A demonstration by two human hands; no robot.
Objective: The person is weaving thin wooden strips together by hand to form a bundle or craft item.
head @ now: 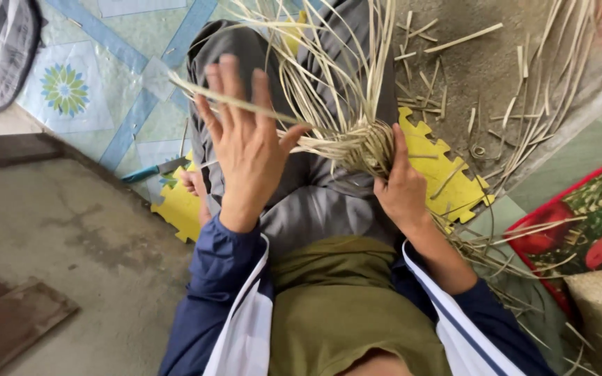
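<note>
Floor mat (pixel 447 174): left hand (pixel 245 146) splayed, right hand (pixel 402 188) gripping weave (pixel 364 143).

The floor is bare grey concrete (pixel 71 223) at the lower left of the frame, with a flat brown board (pixel 8 327) lying on it in the bottom left corner. Across the upper left lies a pale mat with blue bands and a flower print (pixel 71 83); a blue-handled knife (pixel 151 170) rests at its lower edge, just beside a yellow foam puzzle mat (pixel 447 174) that reaches to the right of centre. Cut pale strips (pixel 440 63) litter the brown ground at the upper right, and a red floral mat (pixel 587 223) lies at the right edge.
</note>
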